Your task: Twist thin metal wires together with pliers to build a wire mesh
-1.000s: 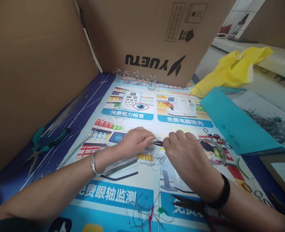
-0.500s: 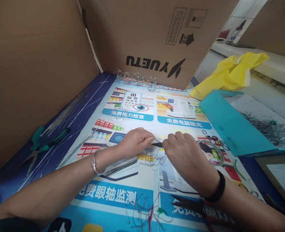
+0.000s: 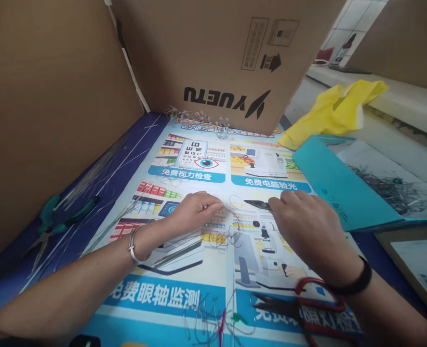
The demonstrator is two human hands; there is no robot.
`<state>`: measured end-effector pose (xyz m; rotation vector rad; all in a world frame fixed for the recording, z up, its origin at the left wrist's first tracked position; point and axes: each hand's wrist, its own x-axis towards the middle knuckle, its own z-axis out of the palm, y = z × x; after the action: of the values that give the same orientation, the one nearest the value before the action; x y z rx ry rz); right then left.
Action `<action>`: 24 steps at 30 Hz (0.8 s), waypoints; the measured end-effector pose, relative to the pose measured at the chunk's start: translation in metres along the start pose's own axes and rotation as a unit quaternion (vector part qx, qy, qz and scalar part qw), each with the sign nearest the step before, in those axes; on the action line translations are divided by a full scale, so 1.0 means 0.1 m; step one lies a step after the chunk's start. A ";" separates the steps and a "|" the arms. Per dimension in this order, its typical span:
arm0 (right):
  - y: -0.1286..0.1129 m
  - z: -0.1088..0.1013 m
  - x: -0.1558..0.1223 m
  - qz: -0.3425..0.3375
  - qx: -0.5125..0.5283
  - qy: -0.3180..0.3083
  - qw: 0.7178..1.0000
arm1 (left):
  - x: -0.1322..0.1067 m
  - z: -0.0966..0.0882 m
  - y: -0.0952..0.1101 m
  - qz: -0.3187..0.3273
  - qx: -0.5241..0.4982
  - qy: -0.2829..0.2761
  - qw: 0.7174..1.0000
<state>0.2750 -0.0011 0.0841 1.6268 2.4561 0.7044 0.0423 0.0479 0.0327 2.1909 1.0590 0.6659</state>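
My left hand [image 3: 195, 209] rests on the printed poster [image 3: 199, 168] with thumb and fingers pinched on a thin bent wire [image 3: 231, 202]. A silver bangle [image 3: 133, 246] circles that wrist. My right hand [image 3: 303, 226] lies to the right, fingers curled round small dark pliers [image 3: 259, 204] whose tips point left toward the wire. A black band [image 3: 353, 284] sits on the right wrist. A small tangle of wire pieces [image 3: 228, 236] lies on the poster between the two hands.
Red-handled pliers [image 3: 300, 306] lie near my right forearm. Teal-handled pliers [image 3: 54, 221] and long straight wires lie at the left. Cardboard boxes [image 3: 213, 58] wall the left and back. A teal folder [image 3: 336, 185], wire scraps [image 3: 390, 190] and a yellow bag [image 3: 332, 111] are at the right.
My right hand has moved right, away from the left hand, taking the dark pliers with it. A wire loop now shows between the hands. The view has shifted slightly.
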 end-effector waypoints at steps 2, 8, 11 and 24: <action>0.01 0.12 0.04 0.004 0.007 -0.019 1.000 | 0.00 0.00 0.00 0.003 -0.005 0.003 1.000; 0.01 0.30 0.07 0.018 0.036 -0.057 0.998 | -0.02 0.03 -0.03 0.007 -0.017 0.008 1.000; 0.04 0.33 0.08 0.014 0.060 -0.084 0.995 | -0.02 0.04 -0.04 0.006 -0.021 0.005 1.000; 0.08 0.36 0.22 0.021 0.105 -0.167 0.980 | -0.02 0.03 -0.01 -0.003 -0.014 -0.006 1.000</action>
<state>0.2849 0.0323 0.0595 1.7059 2.3178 0.1567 0.0428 0.0464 0.0296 2.1640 1.0450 0.6603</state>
